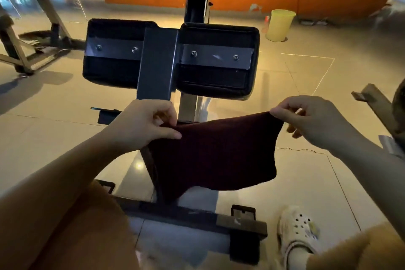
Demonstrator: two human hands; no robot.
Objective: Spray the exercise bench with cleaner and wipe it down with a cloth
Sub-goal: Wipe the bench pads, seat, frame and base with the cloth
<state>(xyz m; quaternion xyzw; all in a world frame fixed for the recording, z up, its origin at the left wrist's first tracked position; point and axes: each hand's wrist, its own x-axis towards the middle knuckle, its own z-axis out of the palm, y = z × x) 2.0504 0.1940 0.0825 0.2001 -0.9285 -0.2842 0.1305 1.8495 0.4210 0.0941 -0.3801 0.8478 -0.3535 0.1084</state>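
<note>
The left hand (143, 123) is pinching one top corner of the dark cloth (214, 151) and the right hand (306, 116) the other, spreading it flat in the air before the bench pads (214, 59), apparently readying a wiping face.

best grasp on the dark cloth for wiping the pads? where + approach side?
Probably the top edge, from above. The dark cloth hangs limp, spread between the left hand and right hand, each pinching an upper corner. The lower edge dangles free, so gathering the taut upper hem should give a firm wad for the black pads.
</note>
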